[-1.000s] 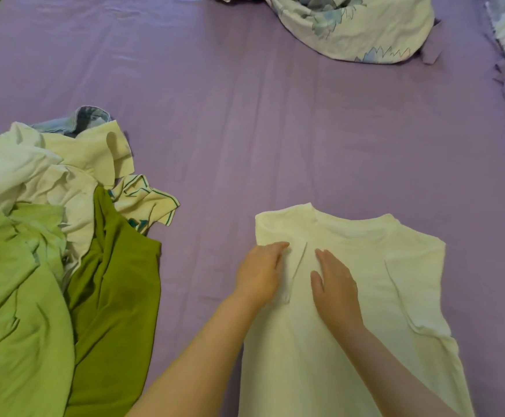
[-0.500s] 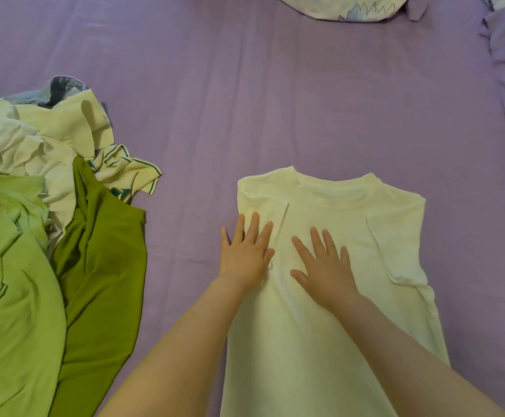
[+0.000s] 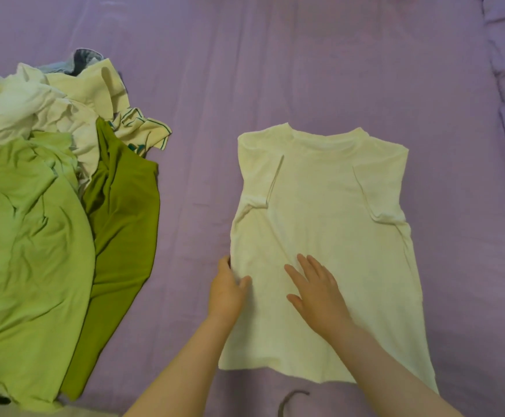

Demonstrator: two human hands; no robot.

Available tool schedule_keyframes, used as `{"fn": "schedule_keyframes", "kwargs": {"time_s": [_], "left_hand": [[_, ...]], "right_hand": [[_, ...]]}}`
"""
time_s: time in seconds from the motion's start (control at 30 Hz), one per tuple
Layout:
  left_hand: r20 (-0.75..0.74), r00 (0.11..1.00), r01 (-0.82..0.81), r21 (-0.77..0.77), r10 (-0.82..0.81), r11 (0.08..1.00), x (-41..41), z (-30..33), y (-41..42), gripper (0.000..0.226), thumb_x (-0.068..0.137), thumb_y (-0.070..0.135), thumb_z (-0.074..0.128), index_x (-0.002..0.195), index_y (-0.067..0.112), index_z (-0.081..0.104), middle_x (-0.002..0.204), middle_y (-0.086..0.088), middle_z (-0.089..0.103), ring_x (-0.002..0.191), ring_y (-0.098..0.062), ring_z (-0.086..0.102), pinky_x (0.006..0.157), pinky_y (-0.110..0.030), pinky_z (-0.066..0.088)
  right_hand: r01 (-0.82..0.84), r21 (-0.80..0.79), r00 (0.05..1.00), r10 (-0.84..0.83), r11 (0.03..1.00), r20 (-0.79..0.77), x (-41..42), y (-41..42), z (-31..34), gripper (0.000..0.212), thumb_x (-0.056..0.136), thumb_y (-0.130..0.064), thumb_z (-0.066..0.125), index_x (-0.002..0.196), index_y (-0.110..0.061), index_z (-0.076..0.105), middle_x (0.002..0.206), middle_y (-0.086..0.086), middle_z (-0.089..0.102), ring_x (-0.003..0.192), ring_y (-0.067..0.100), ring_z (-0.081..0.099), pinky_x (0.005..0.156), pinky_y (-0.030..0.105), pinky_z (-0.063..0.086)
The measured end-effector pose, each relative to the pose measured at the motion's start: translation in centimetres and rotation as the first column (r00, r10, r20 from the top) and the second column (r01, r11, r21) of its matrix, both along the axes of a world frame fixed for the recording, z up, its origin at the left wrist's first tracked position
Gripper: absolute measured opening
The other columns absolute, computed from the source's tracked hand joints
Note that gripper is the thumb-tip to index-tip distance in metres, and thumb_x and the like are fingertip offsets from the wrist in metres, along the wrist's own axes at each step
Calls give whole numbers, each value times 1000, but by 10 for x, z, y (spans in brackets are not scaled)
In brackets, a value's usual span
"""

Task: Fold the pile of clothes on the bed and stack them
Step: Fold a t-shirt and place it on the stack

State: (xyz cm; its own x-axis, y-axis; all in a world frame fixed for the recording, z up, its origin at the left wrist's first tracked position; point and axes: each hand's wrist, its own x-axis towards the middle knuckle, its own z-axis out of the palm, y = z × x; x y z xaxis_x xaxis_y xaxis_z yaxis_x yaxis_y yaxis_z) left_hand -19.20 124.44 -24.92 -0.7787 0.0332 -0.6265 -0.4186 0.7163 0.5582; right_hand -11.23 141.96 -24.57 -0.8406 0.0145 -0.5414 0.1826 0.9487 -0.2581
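2 bare forearms, left hand (image 3: 226,293) and right hand (image 3: 320,291) ringless.

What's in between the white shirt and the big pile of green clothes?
Only bare purple bedsheet lies between the white shirt and the pile of clothes in the head view; the left hand grips the shirt's near edge.

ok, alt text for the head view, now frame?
Two bare hands work a pale yellow T-shirt spread flat, sleeves folded in, on a purple bedsheet: the left hand grips its left edge, the right hand lies flat on the fabric. An unfolded clothes pile, mostly green and white, lies to the left.
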Motion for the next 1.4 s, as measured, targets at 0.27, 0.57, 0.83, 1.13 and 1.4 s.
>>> {"fn": "schedule_keyframes", "kwargs": {"time_s": [0.27, 0.57, 0.83, 1.13, 1.4], "left_hand": [[151, 988, 59, -131, -39, 990, 83, 20, -46, 26, 90, 23, 60, 110, 8, 51, 106, -8, 60, 98, -28, 59, 74, -34, 46], [199, 945, -325, 478, 260, 816, 28, 119, 19, 15, 92, 8, 58, 104, 9, 67, 101, -17, 68, 91, -30, 68, 83, -45, 57], [13, 1000, -15, 416, 11, 909, -37, 125, 75, 7, 85, 7, 63, 83, 13, 65, 72, -4, 68, 72, -19, 65, 71, -28, 56], [-182, 974, -97, 209, 137, 973, -139, 70, 78, 27, 94, 25, 56, 72, 13, 47, 66, 3, 43, 61, -14, 39, 53, -27, 30], [-179, 974, -95, 213, 135, 972, -173, 44, 96, 24, 95, 27, 49, 74, 16, 49, 68, 5, 44, 60, -11, 38, 55, -28, 31]], "right_hand": [[18, -68, 997, -13, 998, 75, 53, -14, 20, 52, 100, -45, 36, 149, -33, 24, 161, 2, -5, 147, 19, -5, 116, 35, 9], [348, -649, 913, -402, 677, 70, 23, -21, 92, 23, 92, -55, 46, 106, -43, 61, 100, -26, 64, 95, -3, 59, 81, 19, 45], [459, -477, 834, -548, 749, -58, -21, 40, 94, 11, 92, -26, 57, 87, -19, 51, 76, -8, 55, 74, 17, 55, 62, 26, 36], [586, -186, 801, -598, 788, -9, -53, 99, 56, 7, 88, -23, 52, 92, -26, 56, 75, -10, 60, 71, 11, 58, 58, 28, 39], [683, -476, 596, -800, 554, -76, -101, 131, 40, 14, 97, -25, 51, 91, -18, 61, 80, -8, 62, 75, 10, 56, 63, 15, 39]]}}
